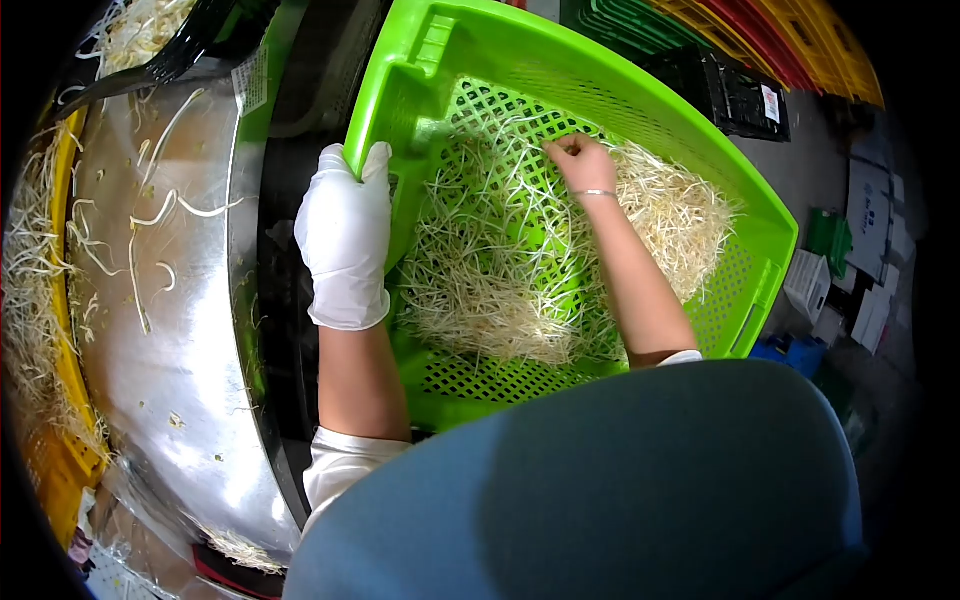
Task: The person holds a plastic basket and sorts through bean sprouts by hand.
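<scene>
My left hand (pixel 345 240), in a white glove, grips the left rim of a green crate (pixel 655 95). Inside the crate, bean sprouts (pixel 480 300) lie scattered over the perforated floor, with a denser pile (pixel 675 215) at the right. My right hand (pixel 580 163) is bare, with a thin bracelet at the wrist. It is over the upper middle of the crate, between the two heaps. Its fingers are curled together in a pinch, and what they hold, if anything, is too small to make out.
Left of the crate stands a metal surface (pixel 185 290) with stray sprouts on it. A yellow crate (pixel 65 470) with sprouts is at the far left. Stacked yellow crates (pixel 810 45), a black crate (pixel 740 95) and boxes (pixel 868 215) are on the right.
</scene>
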The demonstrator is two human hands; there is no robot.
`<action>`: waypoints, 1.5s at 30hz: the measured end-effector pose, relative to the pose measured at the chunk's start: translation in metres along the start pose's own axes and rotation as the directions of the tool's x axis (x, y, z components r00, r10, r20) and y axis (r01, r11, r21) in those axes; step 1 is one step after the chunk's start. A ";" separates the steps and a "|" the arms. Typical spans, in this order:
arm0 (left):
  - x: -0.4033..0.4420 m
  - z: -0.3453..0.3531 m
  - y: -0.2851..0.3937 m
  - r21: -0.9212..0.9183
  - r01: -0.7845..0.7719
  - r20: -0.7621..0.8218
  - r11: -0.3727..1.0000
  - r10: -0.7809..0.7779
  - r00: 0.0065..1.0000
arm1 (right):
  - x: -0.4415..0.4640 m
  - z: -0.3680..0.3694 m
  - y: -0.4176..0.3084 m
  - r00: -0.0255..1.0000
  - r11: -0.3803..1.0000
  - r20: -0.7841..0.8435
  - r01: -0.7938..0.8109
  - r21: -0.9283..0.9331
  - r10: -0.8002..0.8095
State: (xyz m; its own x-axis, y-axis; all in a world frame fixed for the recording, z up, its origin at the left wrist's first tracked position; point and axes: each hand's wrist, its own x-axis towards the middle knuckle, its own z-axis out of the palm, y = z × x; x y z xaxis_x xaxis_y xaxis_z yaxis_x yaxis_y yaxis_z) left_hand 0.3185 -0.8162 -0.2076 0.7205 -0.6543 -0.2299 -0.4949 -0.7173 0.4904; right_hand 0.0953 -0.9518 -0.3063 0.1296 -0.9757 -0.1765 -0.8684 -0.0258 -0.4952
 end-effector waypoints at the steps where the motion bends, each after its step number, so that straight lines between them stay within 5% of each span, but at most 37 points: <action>1: 0.000 0.000 0.000 0.003 0.005 0.002 1.000 -0.005 1.000 | 0.001 0.002 0.003 0.999 0.995 0.029 -0.025 0.093 0.022; 4: 0.000 -0.003 0.001 -0.012 0.020 0.016 1.000 -0.020 1.000 | -0.019 -0.033 0.004 0.995 0.940 -0.096 0.056 0.336 -0.025; 5: -0.001 -0.005 0.003 -0.002 0.014 0.018 1.000 -0.014 1.000 | -0.027 -0.057 0.009 0.997 0.790 -0.077 0.039 0.611 0.011; 7: -0.001 -0.004 0.004 -0.003 0.010 0.019 1.000 -0.010 1.000 | -0.031 -0.100 0.039 0.979 0.880 -0.204 0.117 0.461 -0.023; 10: -0.001 -0.001 0.002 -0.011 0.041 0.055 0.999 -0.040 0.998 | -0.025 -0.114 0.062 0.991 0.907 -0.128 0.091 0.412 -0.042; 14: 0.002 0.000 0.004 0.017 0.044 0.033 0.999 -0.045 0.998 | -0.016 -0.043 0.025 0.970 0.890 -0.005 0.224 0.398 -0.242; 19: 0.000 0.002 0.002 0.029 0.018 0.006 0.999 -0.018 1.000 | 0.011 0.013 -0.012 0.991 0.978 0.097 -0.072 -0.196 0.093; 24: 0.001 0.005 0.000 -0.010 0.024 0.020 1.000 -0.024 1.000 | -0.001 0.010 -0.001 0.979 0.994 0.176 -0.096 -0.058 0.105; 26: 0.002 0.004 0.000 -0.013 0.017 0.015 1.000 -0.017 1.000 | 0.000 0.019 0.017 0.994 0.994 0.111 0.022 -0.104 -0.011; 30: 0.001 0.002 0.001 -0.027 -0.003 0.011 1.000 0.003 1.000 | -0.014 -0.028 0.021 0.999 0.939 -0.044 0.022 0.344 -0.007; 33: 0.000 0.005 -0.003 -0.032 -0.003 0.014 0.999 0.004 1.000 | -0.038 -0.149 0.066 0.871 0.947 -0.467 0.263 0.186 -0.151; 34: 0.000 0.005 -0.003 -0.039 -0.004 0.013 0.999 0.005 1.000 | -0.041 -0.193 0.098 0.831 0.921 -0.552 0.266 0.286 -0.069; 36: 0.001 0.003 0.000 -0.046 0.014 0.038 0.999 -0.012 0.999 | -0.057 -0.278 0.177 0.777 0.997 -0.626 0.033 -0.068 -0.068; 37: 0.001 0.003 0.001 -0.016 0.011 0.030 1.000 -0.010 1.000 | -0.081 -0.293 0.170 0.831 0.796 -0.533 -0.211 -0.567 -0.160; 38: 0.001 0.003 0.002 0.015 0.006 0.020 1.000 -0.007 1.000 | -0.095 -0.302 0.160 0.894 0.318 -0.413 -0.347 -0.882 -0.172; 40: 0.003 0.005 0.002 0.029 0.007 0.019 1.000 -0.007 1.000 | -0.098 -0.279 0.160 0.916 0.488 -0.400 -0.362 -0.794 0.027; 41: 0.004 0.006 0.002 0.048 0.012 0.021 0.999 -0.013 1.000 | -0.101 -0.258 0.159 0.954 0.652 -0.206 -0.014 -0.758 -0.219; 42: 0.004 0.006 0.002 0.050 0.008 0.025 0.999 -0.009 1.000 | -0.096 -0.218 0.130 0.947 0.819 -0.135 0.174 -0.547 -0.291; 45: 0.002 0.004 0.004 0.064 0.028 0.018 0.998 -0.029 0.999 | -0.067 -0.105 0.071 0.887 0.850 0.114 0.461 -0.254 -0.447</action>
State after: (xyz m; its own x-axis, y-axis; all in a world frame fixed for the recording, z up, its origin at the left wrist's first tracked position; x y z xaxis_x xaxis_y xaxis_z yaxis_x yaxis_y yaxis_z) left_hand 0.3161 -0.8214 -0.2094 0.7255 -0.6374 -0.2594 -0.5047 -0.7491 0.4290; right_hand -0.0249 -0.9107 -0.2405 0.5579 -0.8293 -0.0318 -0.8001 -0.5274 -0.2859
